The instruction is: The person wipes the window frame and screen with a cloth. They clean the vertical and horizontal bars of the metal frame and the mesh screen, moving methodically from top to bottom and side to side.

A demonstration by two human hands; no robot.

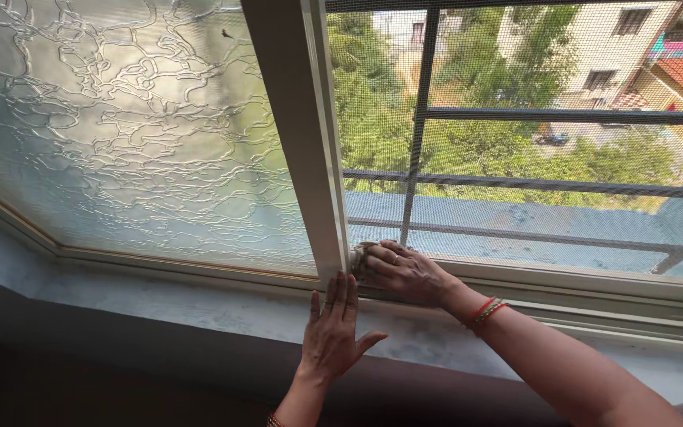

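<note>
Here the right hand (405, 273) presses a small bunched cloth (362, 257) into the bottom track of the window (515, 277), right at the foot of the upright frame post (298, 142). Its fingers are curled over the cloth, gripping it and pushing it into the corner where post and track meet, seemingly so that the fabric gets down into the groove. Only a pale edge of the cloth shows past the fingertips; the rest is hidden under the hand.

The left hand (332, 332) lies open and flat, fingers together and pointing up, palm against the front edge of the sill (199, 304) just below the post. It holds nothing; it looks placed there to brace the body while the other arm reaches across.

To the left of the post is a frosted pane with a raised wavy pattern (120, 134). To the right is a fine mesh screen (531, 158), with horizontal bars (555, 186) behind it and trees and buildings beyond. The screen and the post hem the cloth in closely, leaving the right hand little room at that corner. Red bangles (485, 310) sit on the right wrist, clear of the track.
</note>
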